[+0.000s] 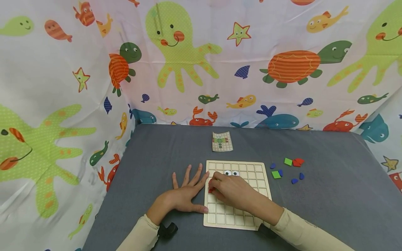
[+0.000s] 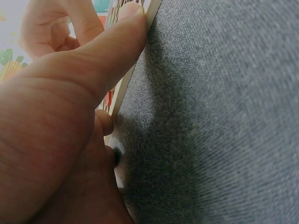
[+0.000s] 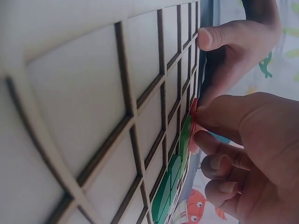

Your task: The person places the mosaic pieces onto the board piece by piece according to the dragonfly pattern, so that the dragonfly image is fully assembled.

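Observation:
A pale wooden grid board lies in front of me. My left hand rests at its left side with fingers spread, the thumb and a fingertip right at the edge. My right hand reaches across the board and pinches a small red piece at the left columns between thumb and fingers. In the right wrist view, light green pieces and dark green pieces sit in the grid beside the red one. Two white eye pieces show above the right hand, which hides the board's middle.
Behind the board lies a small pattern card with a gridded picture. To the right are loose green squares, red pieces and several blue pieces. A grey cloth covers the table, with a printed curtain around it.

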Demonstrator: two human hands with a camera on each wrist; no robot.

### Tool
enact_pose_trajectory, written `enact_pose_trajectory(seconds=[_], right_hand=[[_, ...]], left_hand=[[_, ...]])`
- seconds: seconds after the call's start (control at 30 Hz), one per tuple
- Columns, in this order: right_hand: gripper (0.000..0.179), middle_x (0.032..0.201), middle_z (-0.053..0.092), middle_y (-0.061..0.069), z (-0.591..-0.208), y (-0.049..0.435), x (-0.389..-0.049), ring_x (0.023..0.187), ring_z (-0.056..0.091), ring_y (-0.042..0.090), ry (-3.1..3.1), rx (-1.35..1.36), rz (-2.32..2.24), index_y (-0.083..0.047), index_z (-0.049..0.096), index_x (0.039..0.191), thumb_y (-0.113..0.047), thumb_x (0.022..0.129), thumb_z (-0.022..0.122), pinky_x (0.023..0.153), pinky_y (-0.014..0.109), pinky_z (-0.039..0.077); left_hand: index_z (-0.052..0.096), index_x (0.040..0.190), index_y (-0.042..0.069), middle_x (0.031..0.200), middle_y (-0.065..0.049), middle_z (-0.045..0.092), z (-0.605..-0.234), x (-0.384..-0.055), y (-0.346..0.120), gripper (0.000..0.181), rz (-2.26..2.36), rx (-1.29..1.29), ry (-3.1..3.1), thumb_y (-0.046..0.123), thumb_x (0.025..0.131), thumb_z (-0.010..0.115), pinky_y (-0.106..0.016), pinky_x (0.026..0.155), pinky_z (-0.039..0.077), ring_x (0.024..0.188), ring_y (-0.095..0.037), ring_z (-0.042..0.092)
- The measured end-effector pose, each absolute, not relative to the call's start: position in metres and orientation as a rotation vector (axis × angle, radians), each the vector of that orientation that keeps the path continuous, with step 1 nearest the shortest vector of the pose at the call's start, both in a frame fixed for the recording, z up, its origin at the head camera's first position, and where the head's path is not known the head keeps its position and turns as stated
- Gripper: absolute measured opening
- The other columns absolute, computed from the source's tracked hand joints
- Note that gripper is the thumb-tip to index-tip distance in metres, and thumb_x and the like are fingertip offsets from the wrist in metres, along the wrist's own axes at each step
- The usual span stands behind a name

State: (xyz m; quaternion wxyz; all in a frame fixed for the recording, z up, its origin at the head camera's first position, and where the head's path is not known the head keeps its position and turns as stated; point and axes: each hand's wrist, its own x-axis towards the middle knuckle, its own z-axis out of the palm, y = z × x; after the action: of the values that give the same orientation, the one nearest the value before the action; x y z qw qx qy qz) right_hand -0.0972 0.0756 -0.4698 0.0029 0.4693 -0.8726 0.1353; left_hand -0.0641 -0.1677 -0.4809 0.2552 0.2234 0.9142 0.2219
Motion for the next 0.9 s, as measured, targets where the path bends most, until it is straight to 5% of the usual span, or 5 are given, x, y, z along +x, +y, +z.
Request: enact_pose_trajectory(seconds=[0.9], right_hand=[[0.014,0.098,0.062,-0.01,-0.455,0.137,-0.107,0.062,0.05,-0.006,-2.749,1.294,0.631,-0.02,0.081,0.108,-0.017,0.095,0.083,0.052,0.017,0.044]], left_hand=[[-0.003,0.172,0.033,0.175,0.0,-0.025,-0.482,-0.064,-0.167,0.118,0.617,0.595,2.478,0.073,0.089,0.071,-0.082,0.106,-0.025,0.156,-0.039,-0.032]])
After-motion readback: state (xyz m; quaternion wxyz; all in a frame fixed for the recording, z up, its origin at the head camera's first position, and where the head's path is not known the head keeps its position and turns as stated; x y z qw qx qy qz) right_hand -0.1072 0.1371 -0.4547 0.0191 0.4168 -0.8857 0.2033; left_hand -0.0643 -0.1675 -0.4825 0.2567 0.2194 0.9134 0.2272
